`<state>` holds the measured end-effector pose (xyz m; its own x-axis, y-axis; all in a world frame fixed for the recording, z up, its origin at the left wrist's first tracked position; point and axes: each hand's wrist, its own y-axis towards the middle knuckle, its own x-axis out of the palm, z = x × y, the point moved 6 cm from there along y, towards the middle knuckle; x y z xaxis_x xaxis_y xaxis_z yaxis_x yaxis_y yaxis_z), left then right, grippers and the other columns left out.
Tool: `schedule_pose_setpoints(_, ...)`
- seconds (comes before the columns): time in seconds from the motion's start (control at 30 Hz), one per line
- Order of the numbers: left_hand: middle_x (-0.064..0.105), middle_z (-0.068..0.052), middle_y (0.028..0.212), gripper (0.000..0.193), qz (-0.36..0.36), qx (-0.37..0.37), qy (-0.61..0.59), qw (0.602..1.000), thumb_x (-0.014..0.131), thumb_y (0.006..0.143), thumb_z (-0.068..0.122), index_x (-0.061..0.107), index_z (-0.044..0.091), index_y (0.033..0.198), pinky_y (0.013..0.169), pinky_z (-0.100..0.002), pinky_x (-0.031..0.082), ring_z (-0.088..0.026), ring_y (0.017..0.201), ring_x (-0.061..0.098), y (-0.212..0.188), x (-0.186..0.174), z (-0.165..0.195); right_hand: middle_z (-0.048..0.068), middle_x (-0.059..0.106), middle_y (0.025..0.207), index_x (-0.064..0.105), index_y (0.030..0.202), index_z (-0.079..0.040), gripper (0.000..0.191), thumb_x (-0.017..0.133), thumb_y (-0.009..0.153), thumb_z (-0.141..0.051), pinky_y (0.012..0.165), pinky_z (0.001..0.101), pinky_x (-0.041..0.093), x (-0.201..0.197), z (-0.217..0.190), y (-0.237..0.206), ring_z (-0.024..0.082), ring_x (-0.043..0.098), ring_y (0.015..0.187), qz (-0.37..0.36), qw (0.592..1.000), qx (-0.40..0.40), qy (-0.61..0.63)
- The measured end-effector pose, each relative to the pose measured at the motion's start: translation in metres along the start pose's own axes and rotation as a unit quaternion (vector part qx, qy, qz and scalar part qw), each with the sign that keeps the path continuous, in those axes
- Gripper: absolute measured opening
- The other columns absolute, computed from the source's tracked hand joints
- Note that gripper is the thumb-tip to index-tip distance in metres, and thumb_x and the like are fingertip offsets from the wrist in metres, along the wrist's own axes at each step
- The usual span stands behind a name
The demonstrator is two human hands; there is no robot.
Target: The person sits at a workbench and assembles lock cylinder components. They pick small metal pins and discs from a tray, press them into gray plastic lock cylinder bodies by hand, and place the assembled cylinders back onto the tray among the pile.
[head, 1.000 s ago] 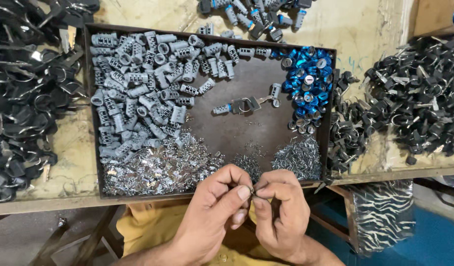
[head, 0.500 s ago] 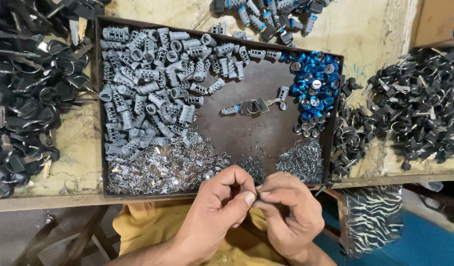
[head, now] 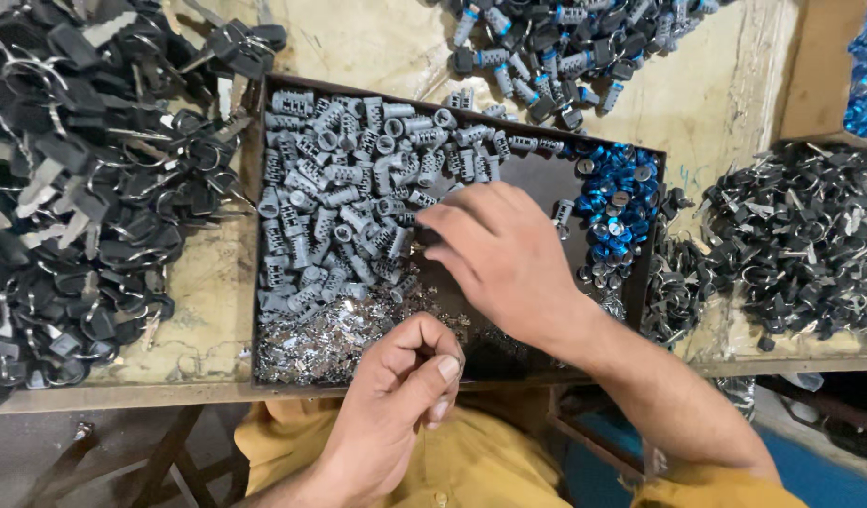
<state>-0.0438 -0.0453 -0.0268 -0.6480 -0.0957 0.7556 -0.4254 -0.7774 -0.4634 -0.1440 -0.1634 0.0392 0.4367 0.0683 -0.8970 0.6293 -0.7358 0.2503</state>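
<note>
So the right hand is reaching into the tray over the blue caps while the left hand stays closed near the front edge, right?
Not quite. In the head view the right hand reaches into the tray over the grey cylinders, not the blue caps, which lie further right. The left hand is closed near the front edge, as you said.

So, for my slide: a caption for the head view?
Right hand reaches over grey cylinders in a dark tray; left hand pinched below.

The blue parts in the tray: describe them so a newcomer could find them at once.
Start at the dark rectangular tray in the middle of the workbench. The blue caps sit heaped in its far right corner, just beyond the right hand. They alone are shiny bright blue; their tray neighbours are dull grey cylinders and silvery bits.
</note>
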Motion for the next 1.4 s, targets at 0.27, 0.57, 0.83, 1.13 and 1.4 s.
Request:
schedule_pose_setpoints(0.27,0.050,0.004,0.074,0.008,-0.015,0.017,0.036,0.999,0.062,0.099,0.008,0.057,0.005,0.093,0.056,-0.022,0.035,-0.004,0.063,0.044,-0.005,-0.009,0.015,0.010,0.061,0.100,0.071,0.111,-0.005,0.026,0.076,0.085,-0.004,0.078,0.0385,0.051,-0.027,-0.004,0.017,0.027,0.062,0.091,0.024,0.998,0.058,0.007)
schedule_pose_setpoints(0.57,0.049,0.003,0.073,0.009,-0.062,0.020,-0.011,0.998,0.061,0.100,0.007,0.056,0.003,0.093,0.054,-0.022,0.034,-0.004,0.061,0.044,0.007,0.001,0.015,0.017,0.072,0.107,0.067,0.111,0.000,0.028,0.071,0.086,0.013,0.084,0.0305,0.060,0.007,-0.025,-0.101,0.020,0.071,0.096,0.148,0.787,0.292,0.523)
schedule_pose_setpoints(0.83,0.049,0.003,0.069,0.013,-0.050,0.002,0.034,0.998,0.067,0.099,0.008,0.059,0.003,0.091,0.050,-0.022,0.031,-0.004,0.058,0.041,0.002,0.000,0.003,0.015,0.072,0.110,0.072,0.109,0.001,0.027,0.066,0.086,0.013,0.087,0.0288,0.059,-0.005,-0.030,-0.112,0.022,0.073,0.102,0.117,0.866,0.237,0.423)
schedule_pose_setpoints(1.13,0.046,0.006,0.079,0.018,-0.040,0.026,0.116,0.992,0.069,0.092,0.007,0.053,0.007,0.086,0.061,-0.022,0.032,-0.003,0.071,0.038,0.000,0.004,0.004,0.011,0.072,0.101,0.074,0.105,-0.003,0.032,0.068,0.078,0.012,0.076,0.0278,0.058,-0.020,-0.036,-0.099,0.020,0.073,0.089,0.103,0.920,0.195,0.325)
schedule_pose_setpoints(1.4,0.051,0.004,0.078,0.021,0.031,0.158,0.267,0.950,0.067,0.084,-0.003,0.049,0.006,0.082,0.055,-0.021,0.033,-0.002,0.066,0.040,-0.005,0.014,0.011,0.010,0.072,0.099,0.073,0.106,-0.003,0.029,0.076,0.078,0.006,0.076,0.0297,0.057,-0.034,-0.049,-0.096,0.022,0.070,0.086,0.105,0.944,0.170,0.264)
